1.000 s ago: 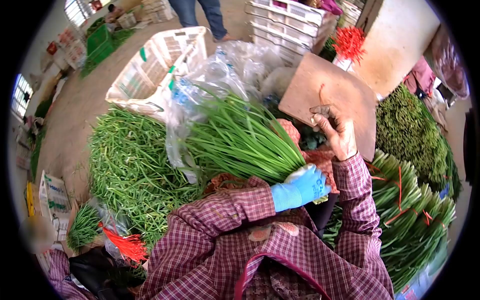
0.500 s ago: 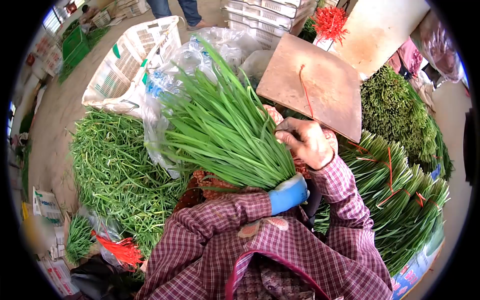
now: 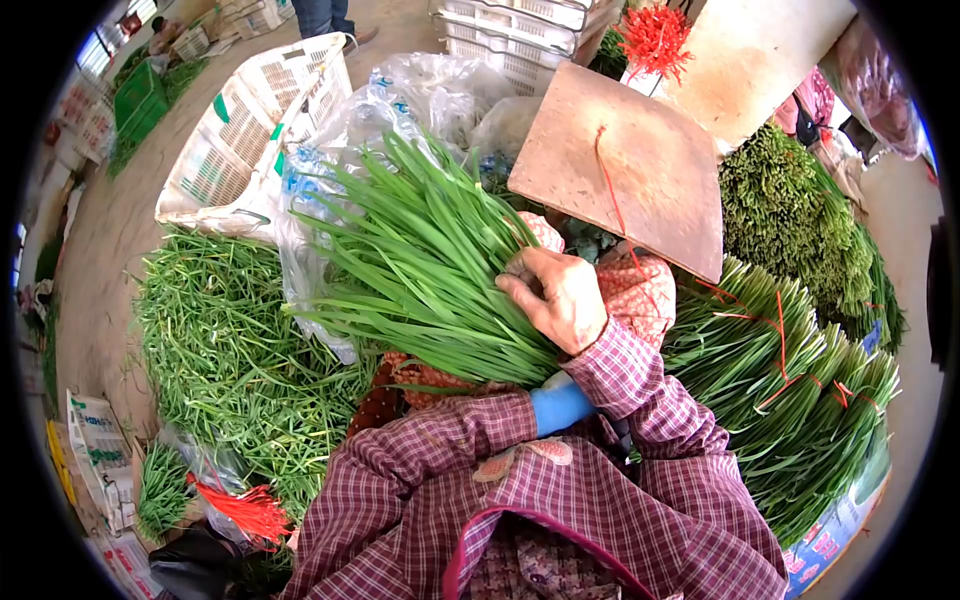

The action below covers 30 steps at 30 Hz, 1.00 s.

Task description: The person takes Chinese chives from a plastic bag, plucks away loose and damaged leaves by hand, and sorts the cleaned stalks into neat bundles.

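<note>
A thick bunch of garlic chives [image 3: 430,270] lies across my lap, its long flat green leaves fanned toward the upper left. My left hand [image 3: 562,404], in a blue glove, is closed around the lower end of the bunch; its fingers are mostly hidden behind the right forearm and the leaves. My bare right hand [image 3: 558,297] rests on the bunch's right side, thumb and fingers bent together on some leaves. Loose chive trimmings [image 3: 240,350] are heaped to the left. Tied chive bundles [image 3: 780,390] are stacked to the right.
A tan board [image 3: 630,165] with a red tie on it stands ahead. Clear plastic bags [image 3: 430,95] and a white basket [image 3: 235,140] are at the upper left. Red ties hang at the top [image 3: 655,42] and lie lower left [image 3: 243,508]. A person's legs [image 3: 325,18] show behind.
My right hand has moved left and a little down along the bunch, over the left wrist. The bunch has shifted slightly left, its leaf tips lower.
</note>
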Each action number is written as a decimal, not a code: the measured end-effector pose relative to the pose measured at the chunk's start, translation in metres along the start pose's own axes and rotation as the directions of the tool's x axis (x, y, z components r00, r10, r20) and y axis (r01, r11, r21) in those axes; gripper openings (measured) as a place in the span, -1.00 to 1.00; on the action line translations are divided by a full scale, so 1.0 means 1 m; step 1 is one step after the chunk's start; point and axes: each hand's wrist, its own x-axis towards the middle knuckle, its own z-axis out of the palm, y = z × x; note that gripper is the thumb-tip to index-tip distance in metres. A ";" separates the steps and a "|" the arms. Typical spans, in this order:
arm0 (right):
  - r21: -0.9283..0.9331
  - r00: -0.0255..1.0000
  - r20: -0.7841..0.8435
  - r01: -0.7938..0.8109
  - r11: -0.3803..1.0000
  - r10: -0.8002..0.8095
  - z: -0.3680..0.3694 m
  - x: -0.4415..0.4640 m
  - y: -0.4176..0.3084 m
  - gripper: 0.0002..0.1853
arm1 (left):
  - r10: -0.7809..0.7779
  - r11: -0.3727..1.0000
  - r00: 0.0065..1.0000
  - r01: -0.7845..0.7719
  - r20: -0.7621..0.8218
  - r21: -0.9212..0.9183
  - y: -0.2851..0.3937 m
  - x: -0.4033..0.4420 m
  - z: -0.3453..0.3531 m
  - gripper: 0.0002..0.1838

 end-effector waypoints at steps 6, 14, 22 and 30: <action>0.301 0.963 -0.063 0.268 0.915 -0.262 0.001 0.037 -0.049 -0.90 | -0.033 0.932 0.997 0.055 0.067 -0.357 -0.003 -0.003 -0.005 -0.66; 0.104 0.992 -0.047 0.124 0.987 -0.119 -0.036 0.099 0.003 -0.73 | 0.007 0.994 0.997 0.002 -0.076 0.110 -0.009 -0.022 0.003 -0.87; -0.199 0.995 0.093 0.043 0.979 -0.024 -0.005 0.090 0.036 -0.59 | 0.209 0.674 0.978 -0.142 -0.003 0.725 -0.006 -0.019 -0.010 -0.87; -0.256 0.950 -0.201 0.182 0.949 -0.237 0.009 0.097 0.034 -0.79 | 0.162 0.867 0.987 -0.131 -0.022 0.481 -0.002 -0.016 -0.028 -0.83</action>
